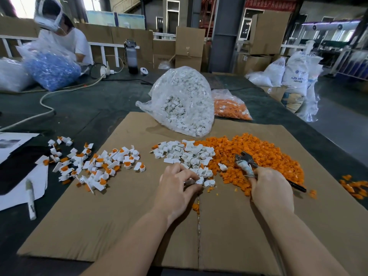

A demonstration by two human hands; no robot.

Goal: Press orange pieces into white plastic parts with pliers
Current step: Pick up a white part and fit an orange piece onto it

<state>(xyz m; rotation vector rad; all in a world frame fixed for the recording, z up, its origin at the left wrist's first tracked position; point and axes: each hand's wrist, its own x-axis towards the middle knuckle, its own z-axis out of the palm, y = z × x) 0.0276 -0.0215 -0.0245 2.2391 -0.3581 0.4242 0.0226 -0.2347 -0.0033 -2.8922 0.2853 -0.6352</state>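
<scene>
Orange and white plastic covers most of the cardboard sheet [123, 216] laid over the dark tabletop [83, 108]. Off to the left lies a scatter of finished parts [95, 166], white shells with orange pressed into them, spilling past the cardboard's edge onto the tabletop. That batch looks like a small share of the job: a pile of bare white parts [185, 154] sits in the middle, a much larger heap of orange pieces [258, 156] spreads beside it on the right, and behind stand a bulging bag of white parts [185, 100] and a smaller bag of orange pieces [231, 106], both barely touched by the look of it.

The left hand [177, 188] reaches into the near edge of the white pile, fingertips curled and pinching a white part [200, 180]. The right hand [270, 190] is wrapped around the pliers [246, 162], whose head points up and away over the orange heap.

Whether the pliers' jaws stand apart or closed I cannot tell; the head is small and blurred. I also cannot tell whether the pinched part already carries an orange piece. A person across the tabletop works at a bag of blue parts [51, 70].
</scene>
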